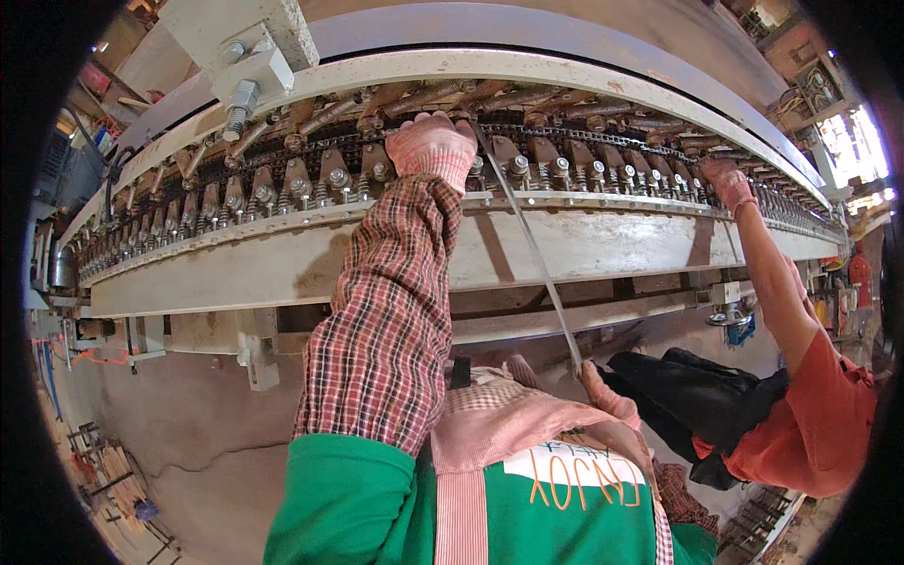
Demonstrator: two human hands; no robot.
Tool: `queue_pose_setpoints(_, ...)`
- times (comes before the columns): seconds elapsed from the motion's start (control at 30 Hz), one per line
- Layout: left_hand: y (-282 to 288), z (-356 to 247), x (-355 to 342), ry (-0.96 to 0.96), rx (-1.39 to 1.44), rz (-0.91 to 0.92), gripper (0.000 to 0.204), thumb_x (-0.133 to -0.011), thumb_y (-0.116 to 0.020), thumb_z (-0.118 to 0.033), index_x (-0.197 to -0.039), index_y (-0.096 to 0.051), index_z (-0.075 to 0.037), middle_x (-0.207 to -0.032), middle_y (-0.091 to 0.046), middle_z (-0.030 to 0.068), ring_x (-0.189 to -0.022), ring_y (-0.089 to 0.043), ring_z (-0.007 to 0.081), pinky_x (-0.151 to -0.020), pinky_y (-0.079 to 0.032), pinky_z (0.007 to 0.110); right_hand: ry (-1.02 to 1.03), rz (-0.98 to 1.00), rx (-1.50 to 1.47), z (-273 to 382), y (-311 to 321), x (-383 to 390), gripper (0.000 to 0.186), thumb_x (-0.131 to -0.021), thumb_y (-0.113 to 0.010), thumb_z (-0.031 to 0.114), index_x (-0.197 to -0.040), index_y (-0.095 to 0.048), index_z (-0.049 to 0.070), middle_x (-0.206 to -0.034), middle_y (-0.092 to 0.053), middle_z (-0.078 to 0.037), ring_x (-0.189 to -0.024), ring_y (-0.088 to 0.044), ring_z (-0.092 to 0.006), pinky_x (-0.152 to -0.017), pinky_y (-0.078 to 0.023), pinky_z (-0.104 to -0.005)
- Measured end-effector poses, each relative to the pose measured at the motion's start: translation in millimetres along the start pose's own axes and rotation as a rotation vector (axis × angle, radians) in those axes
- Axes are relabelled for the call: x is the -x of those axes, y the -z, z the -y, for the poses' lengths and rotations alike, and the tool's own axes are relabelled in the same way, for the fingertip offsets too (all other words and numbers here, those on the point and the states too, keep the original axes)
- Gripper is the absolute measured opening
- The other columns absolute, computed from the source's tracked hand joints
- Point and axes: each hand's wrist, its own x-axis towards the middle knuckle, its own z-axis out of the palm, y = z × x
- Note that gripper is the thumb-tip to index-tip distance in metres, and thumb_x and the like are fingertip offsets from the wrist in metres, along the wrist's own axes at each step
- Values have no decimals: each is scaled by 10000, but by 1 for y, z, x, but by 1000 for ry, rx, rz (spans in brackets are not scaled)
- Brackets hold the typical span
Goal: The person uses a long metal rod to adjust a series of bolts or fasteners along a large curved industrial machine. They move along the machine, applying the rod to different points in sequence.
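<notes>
While standing at this long grey machine point(217, 275), seems to be levering around the row of brackets point(298, 179) with a thin metal bar point(535, 247); next probably calls for a steady, controlled pull. Gripping the bar's lower end with closed fingers of the right hand point(612, 399). Resting the left hand point(433, 148) near its top end; can't tell if gripping. Can't make out the bar's tip, or the contact under a co-worker's hand point(729, 185).

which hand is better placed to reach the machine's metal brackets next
Probably the left hand: it is up at the metal brackets, while the right hand sits far lower, holding the lower end of the metal bar.
</notes>
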Motion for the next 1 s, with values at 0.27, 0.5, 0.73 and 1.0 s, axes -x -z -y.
queue_pose_setpoints(0.27,4,-45,2,-149,56,-29,493,-951,-465,-507,-1161,-711,-135,-1167,-718,112,-1094,-679,309,-943,-503,476,-101,-106,-14,33,-71,92,659,-921,-605,-22,-1545,-434,106,-1294,-556,78,-1076,-521,-37,-948,-415,-200)
queue_pose_setpoints(0.5,5,-43,2,-140,6,-19,474,-948,-474,-505,-1114,-720,-136,-1142,-722,104,-1058,-693,300,-921,-520,482,-96,-80,84,-3,-48,72,654,-894,-608,-20,-1523,-443,53,-1398,-577,-16,-1181,-530,-66,-1006,-410,-216)
queue_pose_setpoints(0.73,3,-45,-2,-172,1,-69,455,-951,-499,-500,-1094,-723,-132,-1112,-726,112,-1035,-701,301,-877,-537,483,-85,-104,184,72,-24,84,646,-882,-629,-10,-1503,-450,2,-1464,-560,-85,-1264,-519,-89,-1063,-381,-226)
queue_pose_setpoints(1.0,-16,-44,-1,-236,6,-221,396,-936,-542,-466,-1026,-728,-128,-1030,-737,103,-949,-728,299,-794,-554,483,-498,-176,51,177,-22,96,615,-855,-637,-38,-1457,-544,50,-873,-634,30,-662,-529,-28,-587,-426,-195)
